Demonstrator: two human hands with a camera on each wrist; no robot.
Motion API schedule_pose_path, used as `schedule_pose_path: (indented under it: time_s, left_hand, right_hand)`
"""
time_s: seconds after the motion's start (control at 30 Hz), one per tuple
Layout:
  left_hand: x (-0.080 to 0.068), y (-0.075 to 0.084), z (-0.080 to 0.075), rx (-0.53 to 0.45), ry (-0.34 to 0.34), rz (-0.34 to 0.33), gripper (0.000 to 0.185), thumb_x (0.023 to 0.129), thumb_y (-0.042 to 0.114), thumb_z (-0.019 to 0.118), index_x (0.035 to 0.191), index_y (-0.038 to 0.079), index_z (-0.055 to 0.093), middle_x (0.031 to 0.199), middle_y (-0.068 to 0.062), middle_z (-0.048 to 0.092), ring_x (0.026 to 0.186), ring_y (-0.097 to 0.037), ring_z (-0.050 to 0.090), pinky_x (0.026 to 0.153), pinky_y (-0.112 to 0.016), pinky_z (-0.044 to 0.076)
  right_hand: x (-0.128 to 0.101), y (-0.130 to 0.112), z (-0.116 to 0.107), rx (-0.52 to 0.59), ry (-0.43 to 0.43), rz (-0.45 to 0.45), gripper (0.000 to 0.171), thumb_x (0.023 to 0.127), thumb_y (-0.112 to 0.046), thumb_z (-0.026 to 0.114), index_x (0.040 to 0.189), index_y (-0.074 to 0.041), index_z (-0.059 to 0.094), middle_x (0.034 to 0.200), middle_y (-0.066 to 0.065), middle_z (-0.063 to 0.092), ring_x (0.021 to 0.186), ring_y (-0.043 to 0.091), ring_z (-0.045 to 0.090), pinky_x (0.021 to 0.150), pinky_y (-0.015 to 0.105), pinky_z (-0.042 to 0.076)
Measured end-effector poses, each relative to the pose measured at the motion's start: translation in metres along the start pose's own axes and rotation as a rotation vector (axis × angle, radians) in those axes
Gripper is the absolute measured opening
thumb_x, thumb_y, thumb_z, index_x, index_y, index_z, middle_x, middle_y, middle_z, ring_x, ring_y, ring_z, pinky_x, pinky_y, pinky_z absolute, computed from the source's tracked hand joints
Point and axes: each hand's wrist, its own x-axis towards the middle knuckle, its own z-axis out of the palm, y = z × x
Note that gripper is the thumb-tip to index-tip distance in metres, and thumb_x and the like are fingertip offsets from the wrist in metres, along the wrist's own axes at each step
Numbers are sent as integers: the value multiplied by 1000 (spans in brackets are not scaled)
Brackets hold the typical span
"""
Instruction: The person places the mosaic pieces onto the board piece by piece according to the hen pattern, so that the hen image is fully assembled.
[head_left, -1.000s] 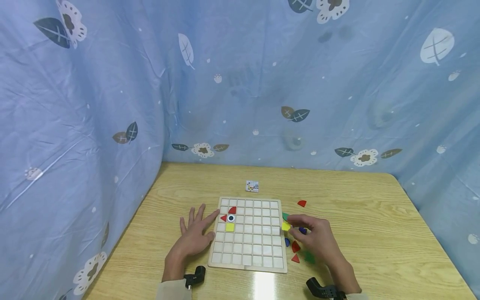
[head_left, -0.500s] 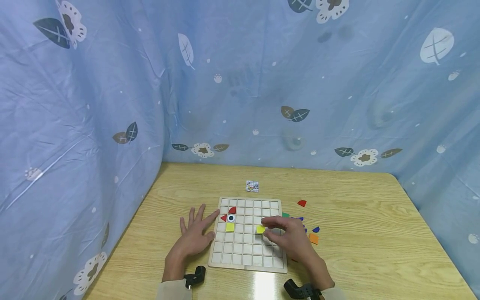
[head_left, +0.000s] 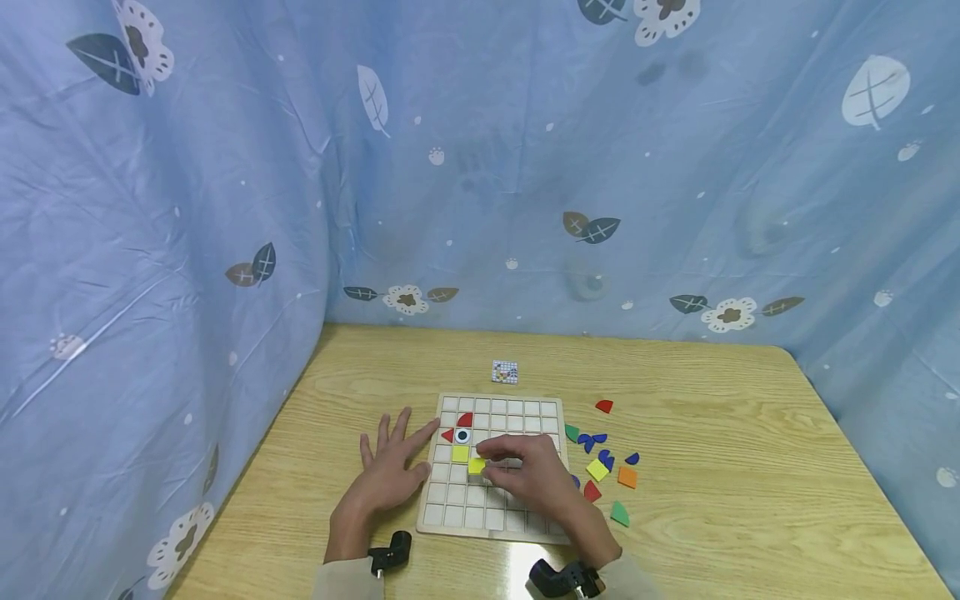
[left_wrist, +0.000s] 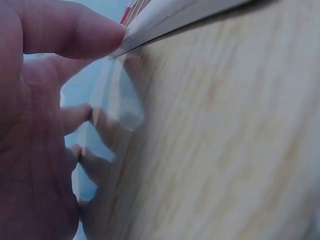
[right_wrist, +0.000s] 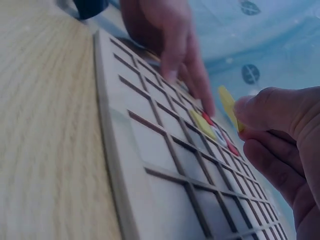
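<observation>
Blue cloth with leaves and flowers hangs behind a wooden table (head_left: pixel 712 400), where a pale grid board (head_left: pixel 525 412) lies flat. The right hand (head_left: pixel 532 479) is above the board and pinches a yellow square tile (head_left: pixel 476 465) between thumb and fingertips (right_wrist: pixel 260 107), just over the cells in the left part of the board, near a second yellow tile (head_left: pixel 460 453) that already sits in a cell. The held tile looks thin, stiff and very light, probably a little slippery, so the best hold is at its edges, as now. The left hand (head_left: pixel 390 471) rests flat on the table with fingers spread, its fingertips touching the board's left edge. In the board's cells sit also two red pieces (head_left: pixel 465 420) and a round eye piece (head_left: pixel 462 436); most other cells show bare. Loose coloured pieces (head_left: pixel 603 462) lie on the table right of the board, and a small pattern card (head_left: pixel 505 372) lies beyond it.
</observation>
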Motion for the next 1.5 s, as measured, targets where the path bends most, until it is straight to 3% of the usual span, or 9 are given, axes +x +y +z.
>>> schedule_pose_path:
  time_s: [0.43, 0.67, 0.93, 1.17, 1.5]
  left_hand:
    - [0, 1, 0, -7, -2, -4, 68, 100, 11, 66, 166, 23, 52, 182, -26, 13, 168, -55, -11, 122, -80, -21]
    - [0, 0, 0, 2, -2, -9, 69, 100, 11, 65, 166, 24, 51, 183, -25, 12, 168, -54, -11, 122, -81, -21]
    - [1, 0, 0, -1, -6, -5, 68, 101, 11, 65, 166, 23, 51, 183, -25, 12, 168, -55, -11, 122, -81, -20]
    - [1, 0, 0, -5, -5, -2, 68, 100, 11, 65, 166, 23, 51, 183, -25, 12, 168, -54, -11, 122, -80, -21]
    - [0, 0, 0, 0, 1, 1, 68, 100, 11, 65, 166, 24, 51, 182, -26, 13, 168, -54, -10, 122, -80, -20]
  right_hand:
    - [12, -2, 25, -21, -28, -66, 25, 90, 0, 86, 115, -4, 84, 110, 7, 85, 99, 19, 83, 89, 29, 66]
    - [14, -3, 32, -111, -46, -71, 25, 90, -2, 87, 114, -6, 84, 108, 6, 85, 97, 13, 81, 86, 25, 65]
    - [14, -8, 36, -226, -42, -84, 27, 89, -7, 88, 116, -10, 85, 110, 2, 85, 103, 12, 80, 90, 29, 65]
    - [12, -8, 38, -225, -36, -75, 28, 90, -8, 89, 117, -10, 84, 114, 2, 85, 108, 14, 80, 93, 31, 65]
    - [12, -9, 40, -208, -46, -85, 28, 91, -5, 87, 118, -10, 84, 111, 1, 85, 100, 9, 77, 88, 26, 64]
